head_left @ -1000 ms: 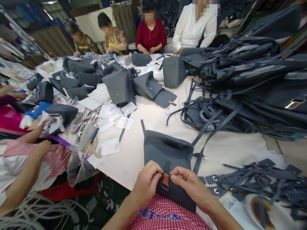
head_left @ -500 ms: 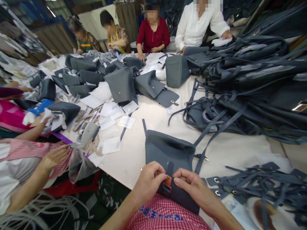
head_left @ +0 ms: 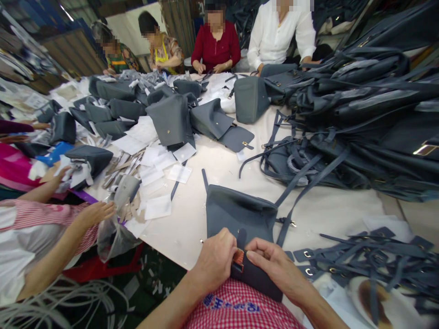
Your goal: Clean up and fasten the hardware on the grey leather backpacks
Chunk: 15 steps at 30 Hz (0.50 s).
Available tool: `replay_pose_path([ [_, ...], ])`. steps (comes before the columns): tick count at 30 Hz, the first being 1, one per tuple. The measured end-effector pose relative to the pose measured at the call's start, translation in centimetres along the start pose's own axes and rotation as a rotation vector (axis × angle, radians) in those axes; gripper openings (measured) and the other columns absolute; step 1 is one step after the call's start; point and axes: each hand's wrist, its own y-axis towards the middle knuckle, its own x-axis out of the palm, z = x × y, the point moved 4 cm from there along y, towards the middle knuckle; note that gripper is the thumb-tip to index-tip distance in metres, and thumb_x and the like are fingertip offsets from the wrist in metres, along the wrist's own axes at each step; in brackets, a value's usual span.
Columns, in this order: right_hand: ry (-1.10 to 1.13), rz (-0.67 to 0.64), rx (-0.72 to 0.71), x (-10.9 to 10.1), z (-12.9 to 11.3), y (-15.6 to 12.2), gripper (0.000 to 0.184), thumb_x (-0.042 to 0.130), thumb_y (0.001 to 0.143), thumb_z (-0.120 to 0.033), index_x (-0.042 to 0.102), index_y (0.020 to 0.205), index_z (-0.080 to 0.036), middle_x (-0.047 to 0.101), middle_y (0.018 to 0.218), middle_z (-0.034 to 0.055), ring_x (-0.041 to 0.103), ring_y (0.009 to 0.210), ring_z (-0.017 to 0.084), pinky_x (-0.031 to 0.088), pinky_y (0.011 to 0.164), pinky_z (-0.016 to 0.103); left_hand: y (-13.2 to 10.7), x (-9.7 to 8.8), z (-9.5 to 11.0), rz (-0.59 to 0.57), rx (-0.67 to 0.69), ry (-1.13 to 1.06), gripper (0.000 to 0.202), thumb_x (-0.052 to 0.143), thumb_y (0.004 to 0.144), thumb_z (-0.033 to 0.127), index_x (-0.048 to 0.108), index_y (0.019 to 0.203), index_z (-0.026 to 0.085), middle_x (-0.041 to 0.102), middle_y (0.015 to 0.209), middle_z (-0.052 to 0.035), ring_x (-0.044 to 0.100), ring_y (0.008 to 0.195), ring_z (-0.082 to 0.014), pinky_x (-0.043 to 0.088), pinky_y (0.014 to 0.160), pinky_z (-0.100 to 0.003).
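A grey-blue leather bag (head_left: 240, 214) lies on the white table (head_left: 329, 210) right in front of me, its flap hanging over the near edge. My left hand (head_left: 216, 260) and my right hand (head_left: 274, 267) meet on that flap. Both pinch a small gold-coloured metal clasp (head_left: 237, 258) between thumbs and fingertips, so both hands are closed on it. A thin strap runs from the bag up to the right.
A big heap of dark bags (head_left: 360, 114) fills the right side. Loose straps with buckles (head_left: 370, 265) lie at my right. More bags and white paper sheets (head_left: 157, 208) cover the left half. A neighbour's hand (head_left: 98, 212) reaches in at the left; several people sit at the far end.
My hands stay on the clasp; the left hand has rolled over it, covering more of the flap. The neighbour's hand at the left has reached further toward the table.
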Motion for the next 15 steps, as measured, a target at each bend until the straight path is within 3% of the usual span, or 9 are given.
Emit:
replay_pose_path([
  [9, -0.101, 0.087, -0.005, 0.4, -0.1, 0.4, 0.03, 0.058, 0.073, -0.05, 0.056, 0.071, -0.02, 0.048, 0.055, -0.0051, 0.038, 0.053, 0.011, 0.026, 0.051, 0.025, -0.9, 0.8, -0.5, -0.001, 0.074, -0.015, 0.019, 0.03, 0.093, 0.014, 0.042, 0.08, 0.022, 0.05, 0.081, -0.0028, 0.048, 0.07, -0.0179, 0.038, 0.063, -0.03],
  [15, -0.127, 0.1, -0.01, 0.3, -0.2, 0.5, 0.029, 0.057, 0.073, -0.049, 0.055, 0.07, -0.02, 0.044, 0.052, -0.0066, 0.035, 0.05, 0.011, 0.025, 0.049, 0.025, -1.2, 1.6, -0.8, 0.129, 0.088, -0.042, 0.02, 0.028, 0.092, 0.011, 0.043, 0.085, 0.022, 0.051, 0.086, -0.0051, 0.05, 0.074, -0.0186, 0.04, 0.065, -0.03],
])
